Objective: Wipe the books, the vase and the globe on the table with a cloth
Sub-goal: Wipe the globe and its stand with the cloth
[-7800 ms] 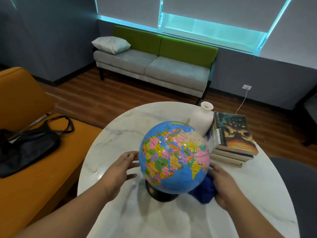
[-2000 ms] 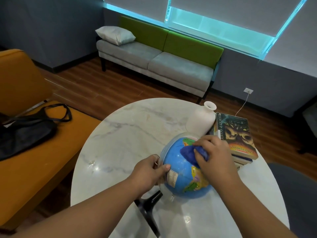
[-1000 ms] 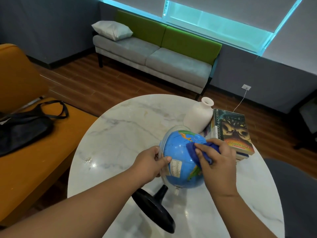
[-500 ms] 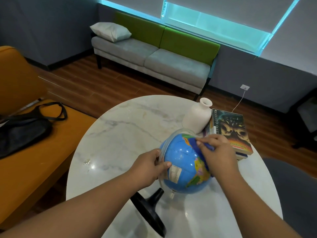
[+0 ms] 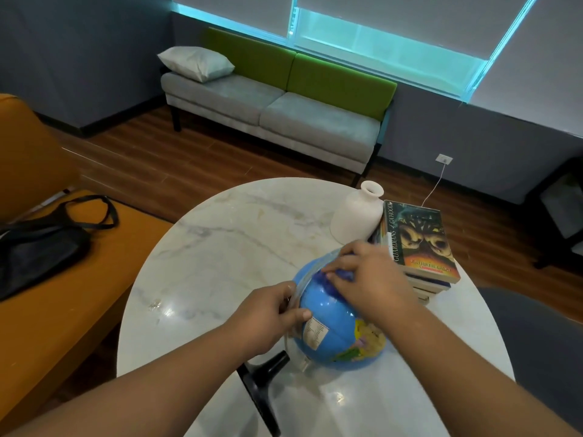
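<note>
The blue globe (image 5: 331, 329) is tipped on its side over the round marble table (image 5: 227, 247), its black stand (image 5: 262, 386) pointing toward me. My left hand (image 5: 268, 313) grips the clear arc at the globe's left side. My right hand (image 5: 369, 279) presses a dark blue cloth (image 5: 334, 279) against the globe's upper part; only a bit of cloth shows under the fingers. A white vase (image 5: 358, 219) stands behind the globe. A stack of books (image 5: 419, 244) lies to the vase's right.
An orange seat (image 5: 63, 310) with a black bag (image 5: 38, 247) on it stands left of the table. A grey and green sofa (image 5: 277, 105) with a white pillow is across the wooden floor. A dark chair (image 5: 536, 335) is at the right.
My right hand has slid the cloth up and left over the top of the globe. My left hand keeps its hold on the arc, and the globe stays tipped.
</note>
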